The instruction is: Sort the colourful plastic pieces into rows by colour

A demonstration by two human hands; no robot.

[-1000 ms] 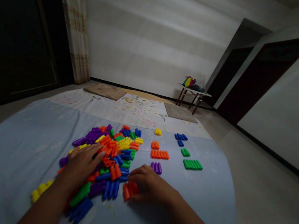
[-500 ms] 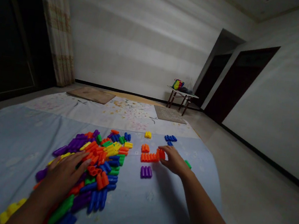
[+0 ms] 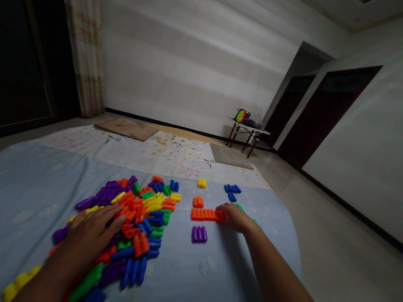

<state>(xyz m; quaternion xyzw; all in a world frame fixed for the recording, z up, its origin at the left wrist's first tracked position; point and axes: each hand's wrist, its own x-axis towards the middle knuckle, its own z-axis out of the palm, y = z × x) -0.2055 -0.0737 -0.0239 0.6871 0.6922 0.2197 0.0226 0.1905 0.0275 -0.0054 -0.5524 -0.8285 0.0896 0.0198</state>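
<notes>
My left hand point(image 3: 88, 235) lies open, fingers stretched out, over the left side of a heap of bullet-shaped plastic toy blocks point(image 3: 157, 200) in orange, yellow, green, blue and purple. On the cloth to the right, my right hand point(image 3: 235, 217) has its fingers closed on the right end of a row of orange blocks point(image 3: 204, 215). That end is partly hidden by the fingers. Close by are a small orange block point(image 3: 198, 201) behind the row and a purple block point(image 3: 199, 234) in front of it.
A yellow block point(image 3: 202, 183), blue blocks point(image 3: 232, 189) and a partly hidden green block point(image 3: 240, 208) sit farther back on the blue cloth point(image 3: 182, 288). Two flat boards, one brown point(image 3: 126, 128) and one grey point(image 3: 231, 156), lie at the far edge. A small table point(image 3: 250, 127) stands beyond.
My right hand has lowered the orange block from a raised, tilted position to lie flat in line with the orange row. My left hand stays on the heap.
</notes>
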